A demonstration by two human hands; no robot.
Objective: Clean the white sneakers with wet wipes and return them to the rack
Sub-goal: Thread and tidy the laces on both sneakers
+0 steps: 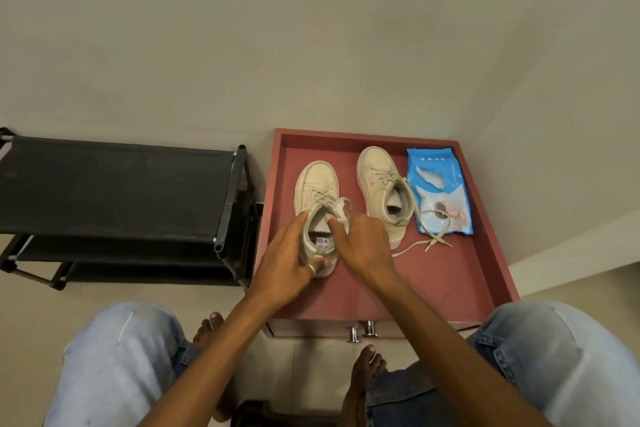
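Two off-white low-top lace-up sneakers sit side by side, toes pointing away, on a red rimmed table (436, 284). The near-left sneaker (317, 180) is laced, its insole label showing. The left-hand grip (287, 263) wraps the heel, fingers curled along the collar, with a ring on one finger. The right-hand grip (363, 243) pinches a crumpled white wet wipe (341, 210) against the collar's inner edge. The second sneaker (377, 173) stands just right, its loose laces (426, 243) trailing over a blue wet-wipe pack (438, 191). A black fabric shoe rack (114, 184) stands left of the table.
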